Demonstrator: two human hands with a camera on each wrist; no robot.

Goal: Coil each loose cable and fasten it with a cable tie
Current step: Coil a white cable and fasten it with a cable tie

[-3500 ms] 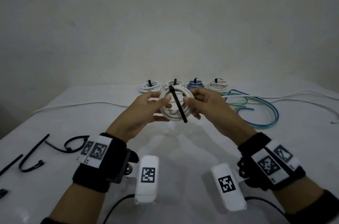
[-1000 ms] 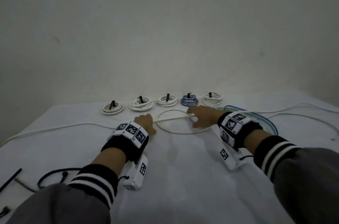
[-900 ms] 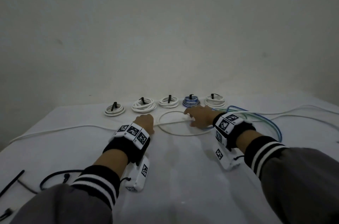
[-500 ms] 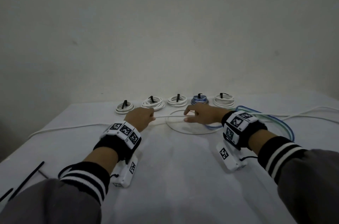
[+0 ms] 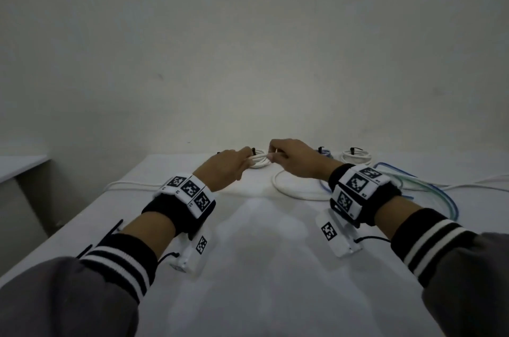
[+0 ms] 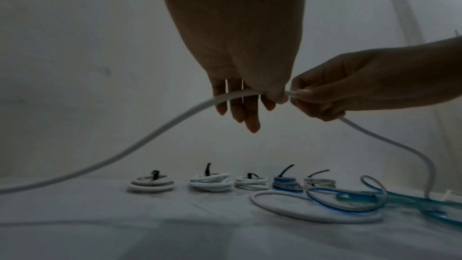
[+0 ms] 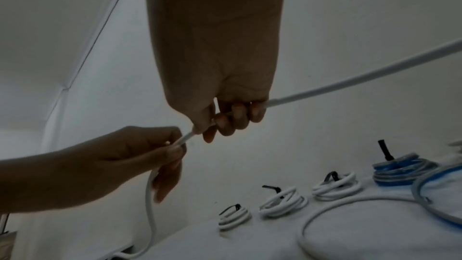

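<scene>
White worktop up close, with both sleeves and wrist bands low in the head view. Further out, the left hand and right hand meet above it, each grip pinched on the loose white cable, held off the surface between them. From the left hand it droops off to the left; from the right hand it drops into a wide loop lying flat on the worktop. Blue cable sprawls just right of that loop. Back by the wall, five coiled bundles sit in a row, each with a black cable tie poking up
</scene>
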